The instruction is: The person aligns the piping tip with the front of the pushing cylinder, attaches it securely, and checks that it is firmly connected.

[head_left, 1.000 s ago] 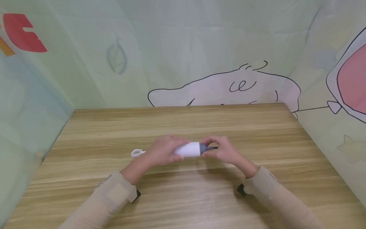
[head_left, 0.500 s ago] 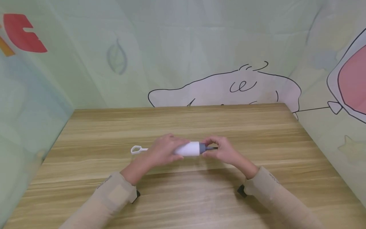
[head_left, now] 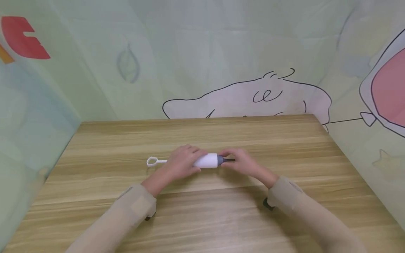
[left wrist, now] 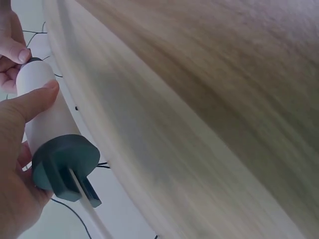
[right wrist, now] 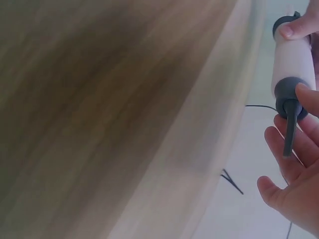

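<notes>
A large plunger syringe is held level above the table, its white barrel (head_left: 206, 161) lying left to right. My left hand (head_left: 183, 162) grips the barrel, with the thumb along its near side. Out to the left sticks a white plunger rod ending in a hexagonal ring handle (head_left: 152, 161). In the left wrist view the dark end cap (left wrist: 65, 154) shows two finger tabs beside the rod. At the other end, my right hand (head_left: 243, 163) pinches the dark grey collar (right wrist: 286, 88). A thin dark nozzle (right wrist: 289, 132) points out of it toward that palm.
A wood-grain table (head_left: 202, 218) lies under both hands. Behind it hangs a pale green cloth backdrop (head_left: 190, 59) with cartoon drawings, which also covers both sides.
Both hands and the syringe have shifted slightly away from me and a little left. More of the plunger rod shows beside my left hand. Both grips look the same.
</notes>
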Demonstrator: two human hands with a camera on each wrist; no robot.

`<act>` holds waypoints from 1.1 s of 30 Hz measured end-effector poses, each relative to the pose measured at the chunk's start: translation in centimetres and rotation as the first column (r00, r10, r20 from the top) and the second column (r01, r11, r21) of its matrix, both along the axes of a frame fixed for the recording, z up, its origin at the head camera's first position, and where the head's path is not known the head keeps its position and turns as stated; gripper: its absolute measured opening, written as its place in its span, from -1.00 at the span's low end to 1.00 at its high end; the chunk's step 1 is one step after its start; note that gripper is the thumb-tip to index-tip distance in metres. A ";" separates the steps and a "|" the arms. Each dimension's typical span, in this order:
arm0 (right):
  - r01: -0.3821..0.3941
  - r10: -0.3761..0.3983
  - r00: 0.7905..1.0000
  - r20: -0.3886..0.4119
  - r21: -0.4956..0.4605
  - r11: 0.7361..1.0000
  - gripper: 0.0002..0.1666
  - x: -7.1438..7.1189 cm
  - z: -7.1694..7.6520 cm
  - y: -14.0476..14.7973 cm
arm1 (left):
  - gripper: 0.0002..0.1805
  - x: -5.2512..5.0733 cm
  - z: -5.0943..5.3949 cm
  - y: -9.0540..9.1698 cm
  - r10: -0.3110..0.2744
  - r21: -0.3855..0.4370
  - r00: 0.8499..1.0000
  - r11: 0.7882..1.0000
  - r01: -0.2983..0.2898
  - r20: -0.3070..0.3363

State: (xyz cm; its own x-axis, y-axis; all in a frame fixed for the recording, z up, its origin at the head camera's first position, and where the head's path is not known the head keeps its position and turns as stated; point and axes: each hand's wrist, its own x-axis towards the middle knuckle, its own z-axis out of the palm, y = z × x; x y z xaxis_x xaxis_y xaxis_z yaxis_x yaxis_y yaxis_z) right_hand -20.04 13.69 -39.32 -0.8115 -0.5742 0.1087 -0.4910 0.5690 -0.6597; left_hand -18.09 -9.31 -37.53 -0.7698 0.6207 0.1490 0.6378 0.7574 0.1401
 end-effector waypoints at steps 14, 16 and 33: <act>-0.024 0.021 1.000 0.020 0.127 0.992 -0.64 -1.2 -1.0 -0.9 | -0.37 -0.6 -1.5 0.2 0.022 -0.082 0.999 0.996 -0.019 0.035; -0.017 0.013 1.000 0.027 0.146 0.989 -0.64 -1.3 -1.0 -1.0 | -0.37 -0.7 -1.6 0.2 0.025 -0.089 0.999 0.996 -0.022 0.041; -0.030 0.028 0.999 0.016 0.168 0.985 -0.53 -1.5 -1.6 -1.1 | -0.29 -1.0 -2.4 -0.3 0.045 -0.035 0.996 0.998 -0.042 0.072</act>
